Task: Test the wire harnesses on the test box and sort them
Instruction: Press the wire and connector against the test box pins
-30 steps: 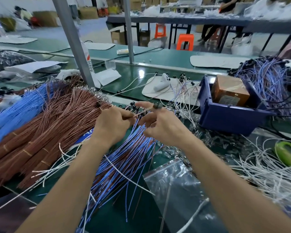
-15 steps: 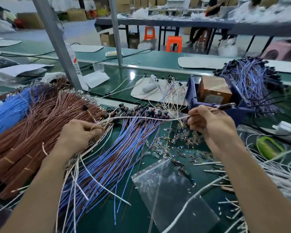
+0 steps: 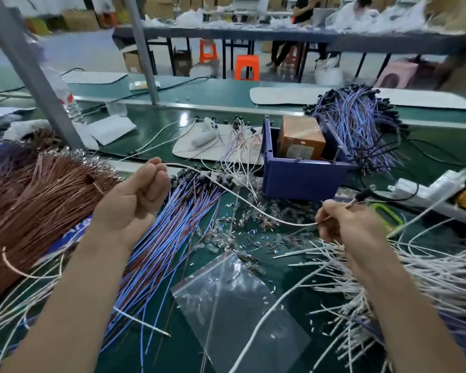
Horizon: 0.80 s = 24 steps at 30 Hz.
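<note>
A single white wire harness [image 3: 242, 197] sags between my two hands over the green bench. My left hand [image 3: 135, 200] is closed on one end, above the fan of blue-and-brown harnesses [image 3: 170, 238]. My right hand [image 3: 345, 224] pinches the other end, whose dark connector [image 3: 361, 196] sticks out to the right of the fingers. An orange-brown test box [image 3: 300, 141] sits in a blue bin [image 3: 301, 176] behind the hands. A heap of white harnesses [image 3: 428, 278] lies under my right forearm.
A brown wire pile [image 3: 38, 205] lies at left, a tangle of blue harnesses [image 3: 358, 125] behind the bin. A clear zip bag [image 3: 240, 310] and scattered small terminals [image 3: 242, 232] lie in front. A white power strip [image 3: 425, 195] sits at right. Grey posts [image 3: 30, 71] rise at left.
My hands have drawn apart, pulling one white harness out of the pile. My right hand moved right and down with the connector end; my left hand rose with the other end.
</note>
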Tool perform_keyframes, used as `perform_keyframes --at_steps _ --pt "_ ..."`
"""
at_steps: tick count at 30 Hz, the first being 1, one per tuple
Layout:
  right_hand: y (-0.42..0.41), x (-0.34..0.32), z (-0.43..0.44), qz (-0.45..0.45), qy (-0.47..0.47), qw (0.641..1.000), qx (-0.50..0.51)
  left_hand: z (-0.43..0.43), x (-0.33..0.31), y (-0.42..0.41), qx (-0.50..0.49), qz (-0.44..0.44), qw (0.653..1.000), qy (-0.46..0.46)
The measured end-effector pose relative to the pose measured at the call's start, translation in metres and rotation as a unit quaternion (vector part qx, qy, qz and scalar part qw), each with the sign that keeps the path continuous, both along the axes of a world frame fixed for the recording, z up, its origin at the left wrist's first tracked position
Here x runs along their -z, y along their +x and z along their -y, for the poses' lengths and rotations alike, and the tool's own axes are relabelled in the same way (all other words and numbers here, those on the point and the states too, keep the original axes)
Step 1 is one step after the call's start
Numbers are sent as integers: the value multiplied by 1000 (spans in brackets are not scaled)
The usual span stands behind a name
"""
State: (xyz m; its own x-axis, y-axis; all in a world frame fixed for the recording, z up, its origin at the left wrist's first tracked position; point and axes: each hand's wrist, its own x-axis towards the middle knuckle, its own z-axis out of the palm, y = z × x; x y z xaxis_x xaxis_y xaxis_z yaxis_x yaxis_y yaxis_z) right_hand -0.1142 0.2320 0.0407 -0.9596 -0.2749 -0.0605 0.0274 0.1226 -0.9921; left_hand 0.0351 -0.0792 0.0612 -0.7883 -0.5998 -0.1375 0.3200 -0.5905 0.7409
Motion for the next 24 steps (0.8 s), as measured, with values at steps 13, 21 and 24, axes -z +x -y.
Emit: perform_keyframes --at_steps 13,21,24 --pt "-3 29 -14 -51 68 995 -56 -74 4 -74 124 25 991 -43" --pt "-3 10 -22 138 -179 974 -7 -112 36 -81 91 149 916 -362" --pt "-5 11 -22 197 -271 942 3 -123 47 -82 97 148 890 -420"
